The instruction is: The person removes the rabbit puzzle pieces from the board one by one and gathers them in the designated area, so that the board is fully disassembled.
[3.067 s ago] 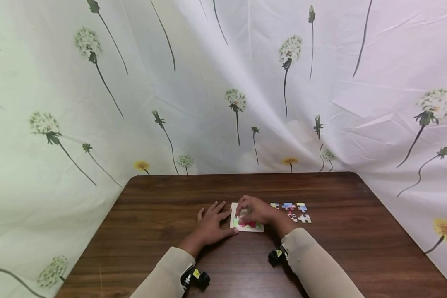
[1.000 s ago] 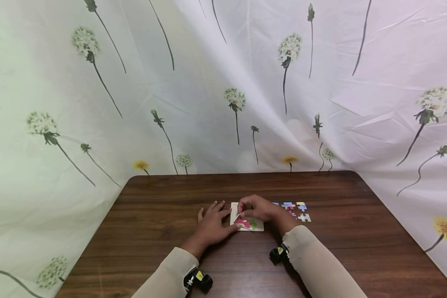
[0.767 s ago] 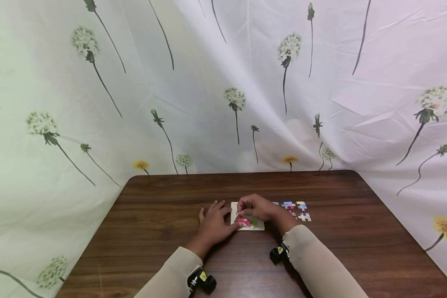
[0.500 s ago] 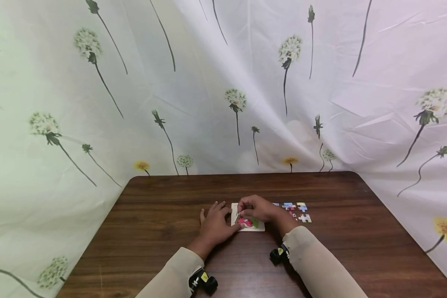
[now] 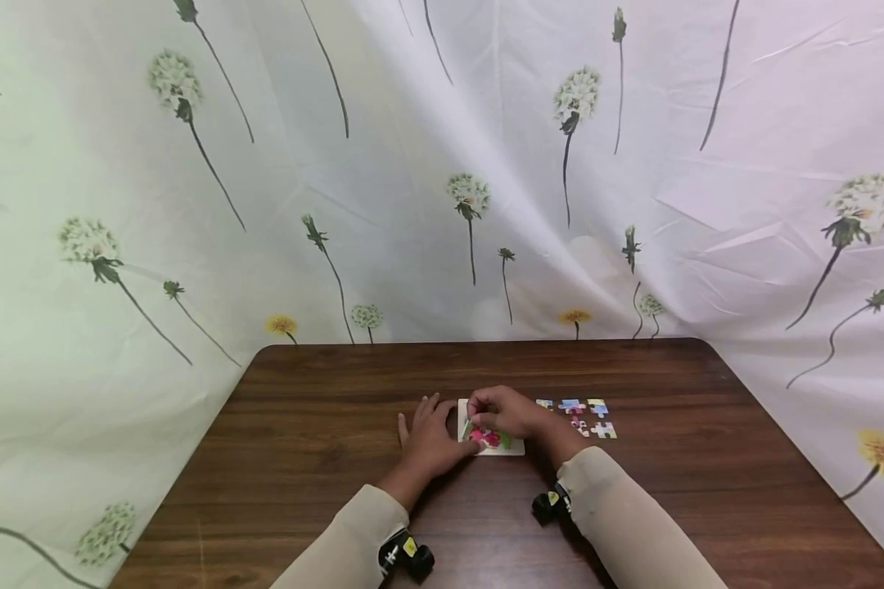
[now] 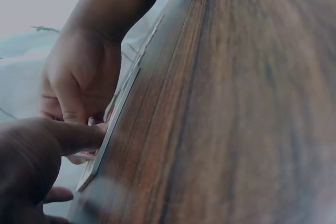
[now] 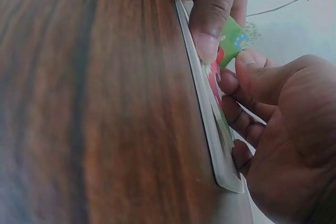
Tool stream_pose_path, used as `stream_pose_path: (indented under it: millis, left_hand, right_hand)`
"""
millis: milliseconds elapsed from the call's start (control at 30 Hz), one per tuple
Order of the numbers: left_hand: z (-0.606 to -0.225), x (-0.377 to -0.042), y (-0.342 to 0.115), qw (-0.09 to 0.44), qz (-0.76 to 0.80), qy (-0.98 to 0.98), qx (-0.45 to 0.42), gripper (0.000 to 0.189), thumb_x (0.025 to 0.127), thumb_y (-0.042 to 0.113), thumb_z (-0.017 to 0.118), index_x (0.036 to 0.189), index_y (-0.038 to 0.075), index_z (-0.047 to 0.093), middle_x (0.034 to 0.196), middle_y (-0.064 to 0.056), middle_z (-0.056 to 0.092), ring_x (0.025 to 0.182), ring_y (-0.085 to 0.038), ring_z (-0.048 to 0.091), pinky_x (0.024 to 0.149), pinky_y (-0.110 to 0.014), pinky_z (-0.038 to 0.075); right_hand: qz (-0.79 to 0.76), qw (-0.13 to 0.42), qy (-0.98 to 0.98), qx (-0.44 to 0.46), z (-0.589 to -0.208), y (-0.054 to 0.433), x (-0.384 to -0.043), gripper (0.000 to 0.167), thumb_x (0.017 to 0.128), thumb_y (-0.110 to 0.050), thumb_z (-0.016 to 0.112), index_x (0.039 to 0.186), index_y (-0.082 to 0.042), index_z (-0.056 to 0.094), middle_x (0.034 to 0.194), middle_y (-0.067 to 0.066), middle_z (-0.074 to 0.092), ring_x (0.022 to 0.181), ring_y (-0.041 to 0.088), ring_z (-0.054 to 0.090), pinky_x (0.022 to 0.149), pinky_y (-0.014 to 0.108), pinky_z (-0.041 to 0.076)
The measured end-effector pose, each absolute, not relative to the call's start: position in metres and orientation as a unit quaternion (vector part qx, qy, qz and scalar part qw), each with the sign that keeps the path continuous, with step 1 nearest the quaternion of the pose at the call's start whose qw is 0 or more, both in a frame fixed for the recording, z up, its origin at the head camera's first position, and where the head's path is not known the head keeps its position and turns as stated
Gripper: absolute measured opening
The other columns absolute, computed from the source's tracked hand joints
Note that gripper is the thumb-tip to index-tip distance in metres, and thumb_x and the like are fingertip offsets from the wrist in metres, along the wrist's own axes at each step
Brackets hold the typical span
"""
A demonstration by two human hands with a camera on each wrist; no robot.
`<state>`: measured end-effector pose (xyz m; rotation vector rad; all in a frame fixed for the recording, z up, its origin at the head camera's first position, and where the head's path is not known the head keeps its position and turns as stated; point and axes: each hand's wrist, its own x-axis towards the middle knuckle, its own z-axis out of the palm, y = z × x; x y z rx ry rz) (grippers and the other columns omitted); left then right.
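Observation:
A white-rimmed puzzle board lies on the table, with red and green picture pieces inside its frame. My right hand is over it, thumb and fingertips pinching a green puzzle piece with a blue flower print. In the right wrist view that piece is tilted up out of the board. My left hand is at the board's left side; its thumb presses on the red part near the front rim, and its fingers spread toward the left edge.
Loose jigsaw pieces lie right of the board, among them a blue one, a yellow and blue one and a pale one. Brown wood table surrounds them. A flower-printed curtain hangs behind the far edge.
Over the last three seconds the red picture area came into view and a piece was tilted up in my right hand. My left thumb moved right onto the board; the left fingers drew in slightly.

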<state>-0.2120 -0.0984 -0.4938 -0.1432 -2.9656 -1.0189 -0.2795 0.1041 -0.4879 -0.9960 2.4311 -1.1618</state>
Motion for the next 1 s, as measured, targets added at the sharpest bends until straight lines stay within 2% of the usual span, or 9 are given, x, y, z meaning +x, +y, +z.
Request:
stream_pose_path:
  millis: [233, 367, 600, 700, 1000]
  left_hand:
    - [-0.496, -0.21, -0.099, 0.008, -0.308, -0.95, -0.057, 0.09, 0.084, 0.053, 0.09, 0.156, 0.009, 0.058, 0.171, -0.021, 0.045, 0.165, -0.046, 0.032, 0.128, -0.081, 0.008]
    - [-0.499, -0.21, -0.099, 0.008, -0.295, -0.953, -0.066, 0.096, 0.087, 0.058, 0.085, 0.159, 0.004, 0.053, 0.172, -0.022, 0.043, 0.166, -0.046, 0.03, 0.128, -0.081, 0.007]
    - [-0.501, -0.206, -0.097, -0.01, -0.278, -0.959, -0.052, 0.1, 0.098, 0.065, 0.069, 0.163, -0.006, 0.044, 0.177, -0.027, 0.031, 0.169, -0.045, 0.021, 0.129, -0.079, 0.006]
    - [-0.5, -0.203, -0.096, -0.014, -0.266, -0.963, -0.047, 0.102, 0.099, 0.066, 0.065, 0.164, -0.008, 0.041, 0.178, -0.028, 0.026, 0.17, -0.045, 0.018, 0.13, -0.079, 0.006]
    - [-0.495, -0.201, -0.094, -0.03, -0.26, -0.965, -0.032, 0.104, 0.096, 0.063, 0.068, 0.167, -0.005, 0.037, 0.181, -0.027, 0.02, 0.171, -0.043, 0.013, 0.131, -0.076, 0.002]
  right_hand:
    - [-0.405, 0.112, 0.835, -0.356, -0.49, 0.105, -0.28, 0.008, 0.106, -0.005, 0.069, 0.099, -0.009, 0.07, 0.096, 0.003, 0.071, 0.091, 0.009, 0.06, 0.088, 0.027, 0.049]
    - [-0.41, 0.114, 0.836, -0.348, -0.489, 0.106, -0.28, 0.009, 0.106, -0.005, 0.069, 0.1, -0.01, 0.072, 0.096, 0.003, 0.072, 0.094, 0.009, 0.062, 0.091, 0.027, 0.049]
    - [-0.422, 0.12, 0.829, -0.347, -0.489, 0.107, -0.28, 0.009, 0.105, -0.002, 0.069, 0.1, -0.007, 0.073, 0.095, 0.005, 0.073, 0.092, 0.008, 0.062, 0.09, 0.027, 0.05]
    - [-0.428, 0.128, 0.825, -0.347, -0.487, 0.107, -0.28, 0.004, 0.105, -0.003, 0.071, 0.101, -0.003, 0.073, 0.095, 0.006, 0.074, 0.09, 0.006, 0.062, 0.087, 0.025, 0.051]
    - [-0.421, 0.136, 0.826, -0.35, -0.484, 0.104, -0.281, 0.004, 0.104, -0.008, 0.074, 0.101, -0.006, 0.072, 0.095, 0.004, 0.074, 0.088, 0.006, 0.061, 0.086, 0.025, 0.051]
